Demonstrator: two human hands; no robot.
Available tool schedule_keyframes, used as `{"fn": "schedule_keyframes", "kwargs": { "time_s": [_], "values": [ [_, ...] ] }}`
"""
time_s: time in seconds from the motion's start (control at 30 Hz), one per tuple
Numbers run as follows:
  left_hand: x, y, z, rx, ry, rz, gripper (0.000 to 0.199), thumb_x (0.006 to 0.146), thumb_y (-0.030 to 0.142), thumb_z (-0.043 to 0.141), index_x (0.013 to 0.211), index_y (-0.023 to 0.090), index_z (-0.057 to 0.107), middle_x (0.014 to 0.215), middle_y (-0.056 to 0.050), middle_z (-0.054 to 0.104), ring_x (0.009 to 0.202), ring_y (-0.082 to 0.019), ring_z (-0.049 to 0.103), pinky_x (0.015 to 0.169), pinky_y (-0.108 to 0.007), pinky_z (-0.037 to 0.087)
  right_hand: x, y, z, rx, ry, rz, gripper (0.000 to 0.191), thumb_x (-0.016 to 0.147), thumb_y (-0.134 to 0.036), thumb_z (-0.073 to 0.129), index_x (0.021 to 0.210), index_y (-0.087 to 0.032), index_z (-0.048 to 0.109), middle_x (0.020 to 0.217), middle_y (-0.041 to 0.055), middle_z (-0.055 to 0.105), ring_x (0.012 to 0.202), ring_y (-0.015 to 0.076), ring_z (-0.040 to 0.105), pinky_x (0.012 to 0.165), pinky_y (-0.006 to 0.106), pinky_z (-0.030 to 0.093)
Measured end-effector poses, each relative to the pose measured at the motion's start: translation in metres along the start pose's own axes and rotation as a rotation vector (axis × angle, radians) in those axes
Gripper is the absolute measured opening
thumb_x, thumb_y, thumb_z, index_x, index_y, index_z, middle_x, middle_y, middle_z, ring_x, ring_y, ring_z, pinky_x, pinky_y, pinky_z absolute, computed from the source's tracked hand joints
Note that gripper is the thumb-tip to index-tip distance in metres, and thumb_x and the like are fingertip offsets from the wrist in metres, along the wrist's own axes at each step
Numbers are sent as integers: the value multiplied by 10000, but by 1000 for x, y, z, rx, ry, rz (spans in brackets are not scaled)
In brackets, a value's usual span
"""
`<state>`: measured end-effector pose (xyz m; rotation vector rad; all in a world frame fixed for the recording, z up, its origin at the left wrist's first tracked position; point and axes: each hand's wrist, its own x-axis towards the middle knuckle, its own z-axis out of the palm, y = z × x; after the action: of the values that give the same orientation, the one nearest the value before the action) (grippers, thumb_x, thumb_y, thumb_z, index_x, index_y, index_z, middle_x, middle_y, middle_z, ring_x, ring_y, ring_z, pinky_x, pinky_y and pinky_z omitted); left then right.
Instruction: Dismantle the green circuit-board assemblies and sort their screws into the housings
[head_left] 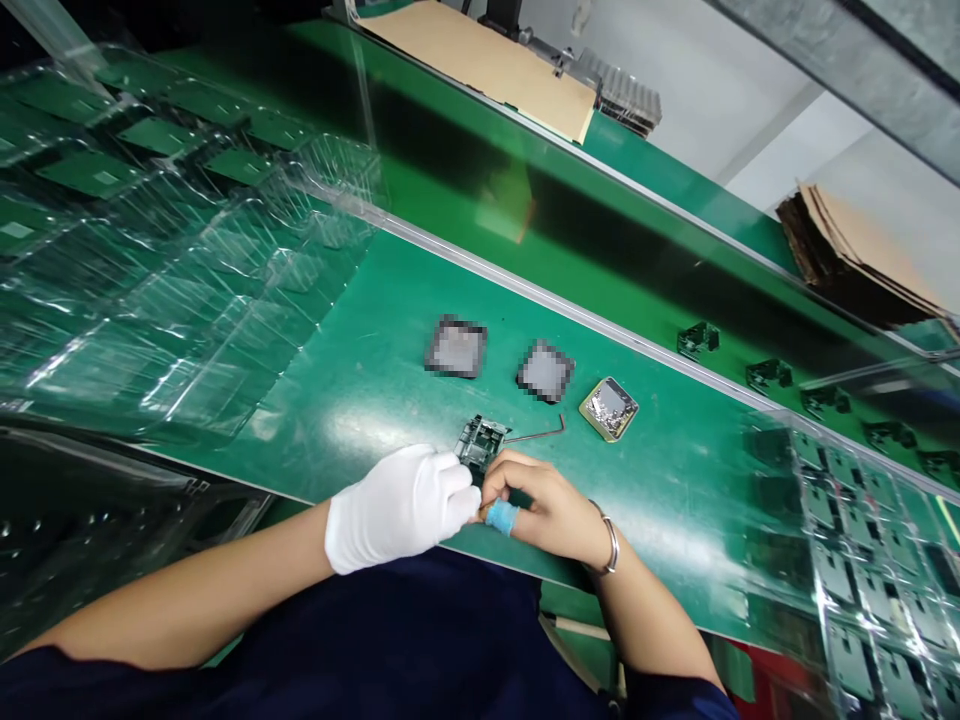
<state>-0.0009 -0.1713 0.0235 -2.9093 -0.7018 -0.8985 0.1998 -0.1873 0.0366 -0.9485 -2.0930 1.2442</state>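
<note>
Circuit board (481, 440) is met at its near edge by the gloved left hand (405, 505) and right hand (553, 508), fingers curled in, their exact hold hidden.

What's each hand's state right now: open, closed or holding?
Left hand: gloved, curled near the circuit board; whether it holds anything can't be told.
Right hand: curled; anything pinched can't be told.
</note>
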Motion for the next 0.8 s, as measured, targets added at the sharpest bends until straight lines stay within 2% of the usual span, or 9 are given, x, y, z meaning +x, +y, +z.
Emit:
{"fn": "schedule_keyframes", "kwargs": {
  "time_s": [0.07, 0.13, 0.2, 0.27, 0.3, 0.37, 0.47, 0.63, 0.8],
  "values": [
    [1, -3, 1, -59, -32, 48, 356, 920, 203, 429, 570, 182, 486, 489, -1, 463, 447, -144, 445, 447, -280, 279, 0, 0, -3, 28, -58, 21, 67, 810, -124, 596, 802, -190, 593, 781, 4, 571, 674, 103, 513, 637, 227, 457],
    [1, -10, 7, -179, -26, 7, 335, 920, 347, 458, 643, 180, 542, 566, -20, 543, 523, -164, 530, 497, -293, 388, 0, 2, -7, 62, -10, 22, 71, 806, -128, 590, 775, -191, 582, 773, -1, 567, 675, 103, 515, 641, 229, 455],
    [-2, -19, 17, -286, 8, -160, 388, 853, 533, 520, 906, 160, 613, 863, -96, 662, 810, -241, 641, 705, -369, 511, 0, 7, -12, 49, 132, 48, 78, 819, -141, 573, 762, -194, 575, 774, 0, 565, 689, 108, 525, 662, 238, 460],
    [-5, -26, 30, -356, -5, -357, 636, 778, 588, 584, 1214, 130, 514, 1214, -179, 591, 1136, -324, 568, 930, -456, 482, 2, 14, -15, -25, 270, 76, 80, 827, -146, 561, 767, -197, 572, 779, 1, 559, 698, 114, 526, 680, 249, 463],
    [-7, -28, 37, -392, -38, -429, 683, 773, 549, 603, 1288, 128, 451, 1293, -190, 543, 1211, -334, 521, 984, -469, 456, 2, 19, -16, -73, 309, 77, 78, 827, -144, 556, 774, -200, 572, 781, 2, 556, 701, 117, 524, 683, 253, 463],
    [-8, -29, 46, -471, -111, -517, 590, 797, 418, 594, 1296, 150, 429, 1281, -165, 553, 1205, -306, 534, 992, -447, 463, 4, 27, -14, -170, 327, 60, 81, 833, -141, 541, 791, -203, 572, 795, 9, 561, 718, 127, 526, 691, 261, 462],
    [-6, -24, 50, -557, -121, -571, 408, 801, 309, 566, 1180, 185, 483, 1125, -103, 602, 1055, -251, 606, 909, -397, 515, 6, 34, -8, -286, 313, 34, 91, 844, -137, 516, 825, -207, 571, 818, 21, 578, 749, 142, 538, 705, 272, 463],
    [1, -17, 43, -483, -21, -503, 346, 795, 281, 554, 1115, 173, 477, 1040, -97, 560, 987, -241, 592, 861, -398, 523, 7, 38, -3, -418, 303, 16, 119, 845, -115, 489, 845, -204, 569, 834, 36, 592, 782, 163, 554, 732, 294, 466],
    [0, -12, 44, -367, 13, -450, 367, 763, 239, 557, 1111, 161, 469, 1020, -106, 559, 967, -257, 587, 837, -419, 521, 6, 36, 0, -547, 299, 45, 128, 844, -121, 476, 869, -201, 572, 862, 63, 601, 827, 195, 557, 755, 323, 475]
  ]
}}
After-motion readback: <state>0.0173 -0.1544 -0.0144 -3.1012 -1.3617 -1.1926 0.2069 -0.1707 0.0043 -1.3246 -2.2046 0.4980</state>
